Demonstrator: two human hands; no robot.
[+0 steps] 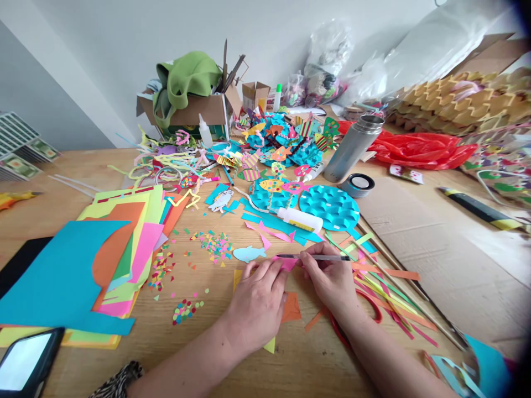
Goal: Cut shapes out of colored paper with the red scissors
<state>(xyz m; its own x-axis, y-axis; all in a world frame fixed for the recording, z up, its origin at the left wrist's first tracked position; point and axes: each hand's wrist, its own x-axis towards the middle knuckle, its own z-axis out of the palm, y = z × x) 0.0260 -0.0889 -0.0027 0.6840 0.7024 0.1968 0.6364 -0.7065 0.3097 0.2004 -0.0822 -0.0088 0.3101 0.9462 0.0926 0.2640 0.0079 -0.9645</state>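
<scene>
My left hand point(258, 301) presses a small pink paper piece point(287, 263) against the table, its fingers together on top. A dark pen point(327, 257) lies pinched in my right hand point(329, 279), nearly level, with its tip over the pink piece. Just beyond my left fingers rests a light blue paper fish point(249, 253). An orange paper piece point(292, 307) with drawn lines lies between my hands, and yellow paper shows partly from under my left hand. Red-handled scissors point(375, 307) lie partly hidden beneath my right forearm.
Stacked coloured paper point(62, 271) and a phone point(29, 359) are at left. Paper confetti point(213, 245) lies mid-table. Beyond are a white glue bottle point(299, 219), blue scalloped discs point(329, 207) and a steel flask point(352, 148). Paper strips point(390, 298), cardboard point(448, 243) and a cutter point(477, 207) lie right.
</scene>
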